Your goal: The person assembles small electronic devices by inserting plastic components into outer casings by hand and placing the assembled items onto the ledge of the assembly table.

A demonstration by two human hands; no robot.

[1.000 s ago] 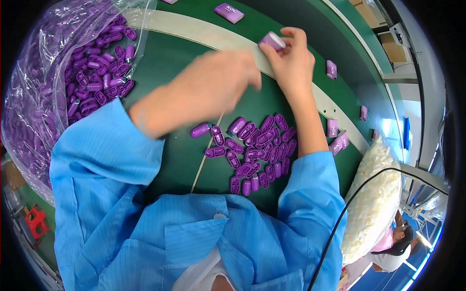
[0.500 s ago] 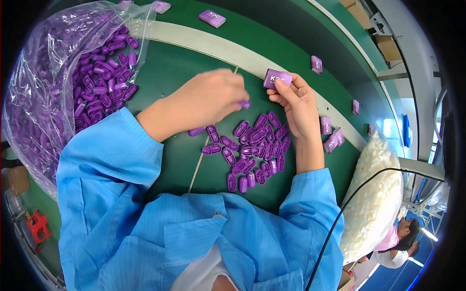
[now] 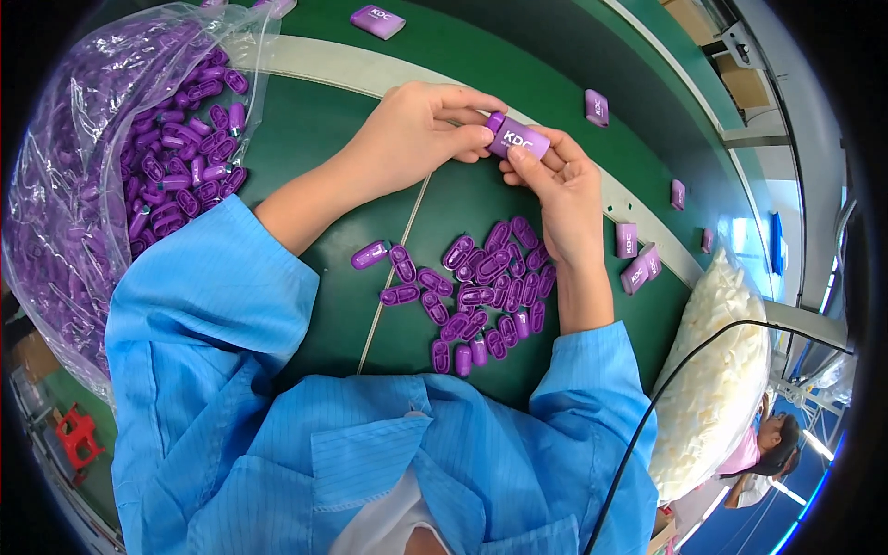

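Observation:
My right hand (image 3: 569, 190) grips a light purple, flat oval plastic case (image 3: 520, 139) with white print on its face, thumb in front and fingers behind. At the case's left end, my left hand (image 3: 416, 129) pinches a dark purple end cap (image 3: 496, 121) between thumb and fingers. The cap touches the case; whether it is fully seated I cannot tell. Below the hands, a loose pile of the same purple caps (image 3: 495, 268) lies on the green table (image 3: 314, 129), many with their hollow side up. One cap (image 3: 370, 255) lies on its side at the pile's left.
A clear plastic bag (image 3: 65, 176) full of purple caps stands at the left. Finished-looking cases (image 3: 377, 20) lie on the far green strip, with others (image 3: 626, 240) by the right edge. A sack of cream pieces (image 3: 717, 379) and a black cable (image 3: 638, 435) are at right.
My left hand has moved up and right, bringing the cap to the left end of the case. My right hand still holds the case, in nearly the same place.

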